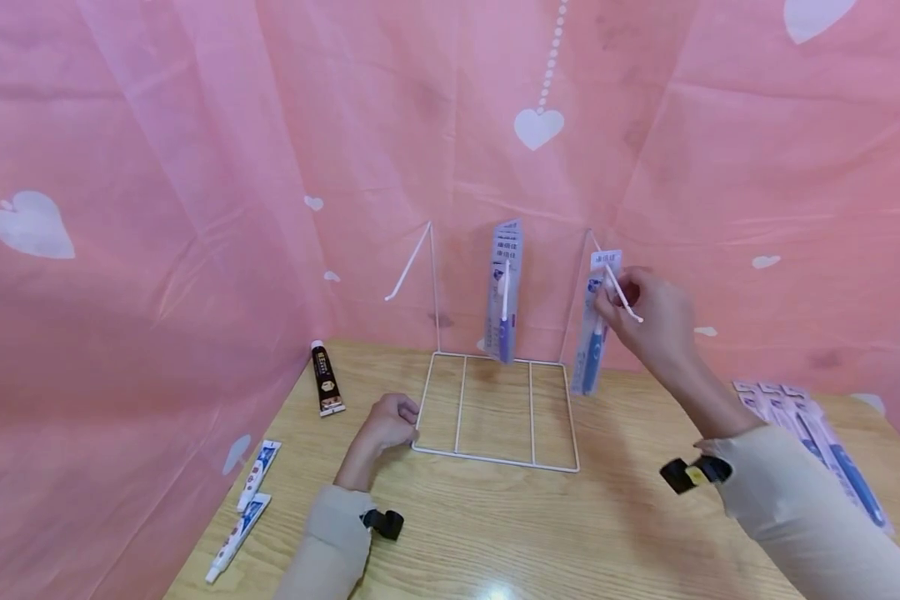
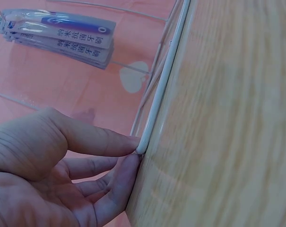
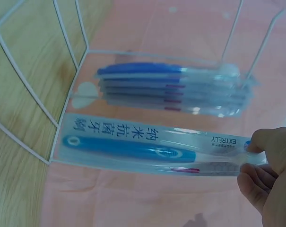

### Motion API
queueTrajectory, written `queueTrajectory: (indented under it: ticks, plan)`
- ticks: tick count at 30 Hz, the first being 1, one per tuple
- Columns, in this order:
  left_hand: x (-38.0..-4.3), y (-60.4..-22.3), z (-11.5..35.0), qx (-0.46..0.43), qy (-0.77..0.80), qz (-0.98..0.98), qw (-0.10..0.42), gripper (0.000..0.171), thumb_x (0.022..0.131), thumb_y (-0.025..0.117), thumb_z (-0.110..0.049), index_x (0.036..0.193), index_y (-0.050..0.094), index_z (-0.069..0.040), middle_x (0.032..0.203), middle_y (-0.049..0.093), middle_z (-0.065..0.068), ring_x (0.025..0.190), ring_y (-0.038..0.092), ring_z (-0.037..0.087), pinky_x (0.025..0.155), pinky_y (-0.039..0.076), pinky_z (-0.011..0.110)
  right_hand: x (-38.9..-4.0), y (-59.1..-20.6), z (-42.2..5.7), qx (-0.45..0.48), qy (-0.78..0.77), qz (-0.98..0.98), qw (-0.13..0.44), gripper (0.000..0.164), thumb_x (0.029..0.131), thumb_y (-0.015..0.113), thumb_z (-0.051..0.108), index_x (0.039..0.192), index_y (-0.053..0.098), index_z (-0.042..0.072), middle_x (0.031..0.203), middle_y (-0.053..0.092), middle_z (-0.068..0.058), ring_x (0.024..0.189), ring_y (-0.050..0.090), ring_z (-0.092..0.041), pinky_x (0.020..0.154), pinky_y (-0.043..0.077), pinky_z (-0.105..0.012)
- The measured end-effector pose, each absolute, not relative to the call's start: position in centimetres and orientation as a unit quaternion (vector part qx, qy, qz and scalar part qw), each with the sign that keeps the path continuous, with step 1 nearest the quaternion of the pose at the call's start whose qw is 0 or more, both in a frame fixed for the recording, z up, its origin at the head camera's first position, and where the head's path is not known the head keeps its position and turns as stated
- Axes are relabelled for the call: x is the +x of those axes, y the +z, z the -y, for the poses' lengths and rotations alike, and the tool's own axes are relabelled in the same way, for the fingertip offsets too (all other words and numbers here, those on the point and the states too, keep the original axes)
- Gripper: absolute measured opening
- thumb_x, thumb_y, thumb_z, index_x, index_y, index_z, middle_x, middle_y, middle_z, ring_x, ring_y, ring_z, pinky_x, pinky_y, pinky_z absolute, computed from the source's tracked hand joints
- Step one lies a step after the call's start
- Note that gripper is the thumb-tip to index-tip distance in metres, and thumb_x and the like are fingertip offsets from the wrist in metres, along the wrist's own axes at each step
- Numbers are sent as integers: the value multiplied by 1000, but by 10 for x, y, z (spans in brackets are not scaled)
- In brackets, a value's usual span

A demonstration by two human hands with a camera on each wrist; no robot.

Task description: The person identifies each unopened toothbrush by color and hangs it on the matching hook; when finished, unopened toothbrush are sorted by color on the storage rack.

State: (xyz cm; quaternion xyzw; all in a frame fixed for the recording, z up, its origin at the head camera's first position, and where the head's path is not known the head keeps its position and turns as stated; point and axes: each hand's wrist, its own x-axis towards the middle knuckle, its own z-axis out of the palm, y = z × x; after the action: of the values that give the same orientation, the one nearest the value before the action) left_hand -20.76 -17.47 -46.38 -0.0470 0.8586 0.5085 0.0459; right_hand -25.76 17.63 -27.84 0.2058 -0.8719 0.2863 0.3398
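A white wire rack (image 1: 495, 459) with upright hooks stands on the table. My left hand (image 1: 390, 421) pinches its front left corner between thumb and finger, as the left wrist view shows close up. On the right hook hangs a packaged toothbrush (image 1: 589, 354) with a blue handle. My right hand (image 1: 656, 321) pinches this package near its upper end, beside the hook; the right wrist view shows the blue toothbrush (image 3: 128, 149) lengthwise. Several packaged toothbrushes (image 1: 504, 308) hang in a stack on the middle hook. The left hook (image 1: 408, 260) carries nothing.
More packaged toothbrushes (image 1: 817, 442) lie on the table at the right. A black toothpaste tube (image 1: 326, 379) lies at the back left, with two white tubes (image 1: 258, 475) nearer the front. A pink curtain (image 1: 390, 108) with hearts hangs behind the rack.
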Motion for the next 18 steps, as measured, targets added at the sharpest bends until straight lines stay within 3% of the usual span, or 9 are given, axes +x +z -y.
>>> queueTrajectory:
  ticks: [7, 18]
  plan:
    - [-206, -461, 174, -46, 511, -857, 46, 37, 63, 70, 15, 98, 65, 5, 86, 60, 11, 77, 58, 23, 63, 51, 28, -292, -277, -166, 157, 308, 882, 320, 16, 85, 66, 15, 75, 61, 3, 66, 61, -11, 54, 48, -17, 47, 35, -25]
    - [-205, -461, 172, -42, 503, -862, 46, 36, 63, 71, 14, 98, 65, 4, 85, 60, 10, 77, 57, 22, 66, 51, 29, -319, -279, -165, 117, 305, 888, 323, 18, 82, 67, 17, 75, 64, 1, 66, 61, -11, 61, 50, -23, 54, 35, -32]
